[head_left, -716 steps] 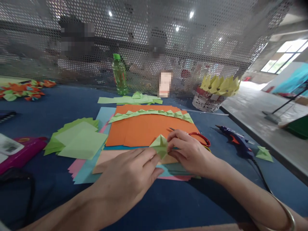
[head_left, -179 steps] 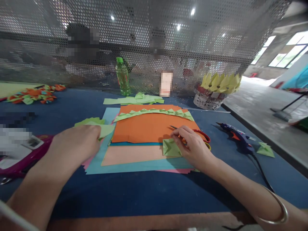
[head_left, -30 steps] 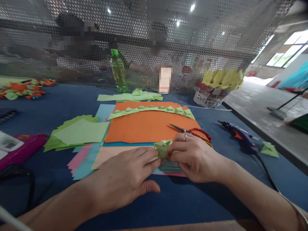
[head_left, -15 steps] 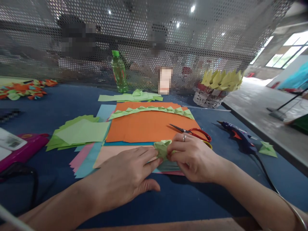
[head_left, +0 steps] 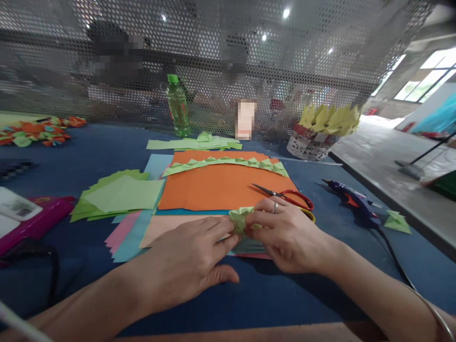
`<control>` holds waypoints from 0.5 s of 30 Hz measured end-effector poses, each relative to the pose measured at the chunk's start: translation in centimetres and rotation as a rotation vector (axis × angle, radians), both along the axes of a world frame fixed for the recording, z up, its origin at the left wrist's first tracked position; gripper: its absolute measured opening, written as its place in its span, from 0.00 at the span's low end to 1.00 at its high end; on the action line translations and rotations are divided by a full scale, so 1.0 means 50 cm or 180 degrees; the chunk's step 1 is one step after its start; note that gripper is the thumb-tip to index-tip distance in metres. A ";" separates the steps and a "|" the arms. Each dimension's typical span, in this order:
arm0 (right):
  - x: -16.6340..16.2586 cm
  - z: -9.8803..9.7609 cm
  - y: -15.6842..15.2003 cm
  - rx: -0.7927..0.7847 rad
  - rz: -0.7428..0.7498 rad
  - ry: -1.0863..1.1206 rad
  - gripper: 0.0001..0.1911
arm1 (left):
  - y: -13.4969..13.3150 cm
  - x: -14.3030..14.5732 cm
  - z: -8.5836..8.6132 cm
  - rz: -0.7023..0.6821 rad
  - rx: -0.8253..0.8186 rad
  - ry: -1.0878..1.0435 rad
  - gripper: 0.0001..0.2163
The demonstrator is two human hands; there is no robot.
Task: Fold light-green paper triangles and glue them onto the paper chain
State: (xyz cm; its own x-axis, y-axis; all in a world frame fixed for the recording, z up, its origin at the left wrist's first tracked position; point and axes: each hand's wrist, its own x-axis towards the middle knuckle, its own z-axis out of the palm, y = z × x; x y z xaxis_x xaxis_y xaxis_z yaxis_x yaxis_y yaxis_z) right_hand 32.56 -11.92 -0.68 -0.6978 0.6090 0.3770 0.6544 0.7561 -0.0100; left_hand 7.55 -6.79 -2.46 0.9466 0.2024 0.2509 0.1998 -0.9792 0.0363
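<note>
A small piece of folded light green paper (head_left: 239, 217) lies between my hands over the stacked sheets. My right hand (head_left: 290, 232), a ring on one finger, pinches its right side, and the fingertips hide part of it. Stretched out flat, my left hand (head_left: 192, 251) rests its fingertips against the paper's left edge, thumb held apart. Just beyond my right hand are red-handled scissors (head_left: 285, 194) on orange sheets (head_left: 217, 187). Across those sheets runs a light green strip of folded points (head_left: 221, 162). A pale pink sheet (head_left: 171, 225) shows beside my left fingers.
Green paper squares (head_left: 121, 194) are fanned out left, near a magenta device (head_left: 53, 216). On the right lie a glue gun (head_left: 351, 202) with its cord and a folded green piece (head_left: 397, 222). Behind stand a green bottle (head_left: 177, 109), a paper-covered pot (head_left: 308, 142) and perforated metal mesh (head_left: 213, 57).
My right fingers have shifted slightly left and down on the folded green paper, covering a little more of it. My left hand stays nearly still; the whole view has drifted slightly.
</note>
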 end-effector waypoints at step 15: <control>0.000 -0.001 -0.001 -0.0153 -0.0210 -0.0014 0.07 | 0.000 0.000 0.005 0.0023 -0.0142 -0.0084 0.24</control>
State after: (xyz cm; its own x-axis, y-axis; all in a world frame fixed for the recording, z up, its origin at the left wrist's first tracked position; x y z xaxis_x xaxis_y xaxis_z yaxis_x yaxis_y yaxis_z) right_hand 32.58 -11.97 -0.74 -0.6571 0.6712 0.3432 0.7030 0.7099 -0.0423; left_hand 7.54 -6.81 -2.23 0.9383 0.2207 0.2662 0.2051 -0.9750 0.0852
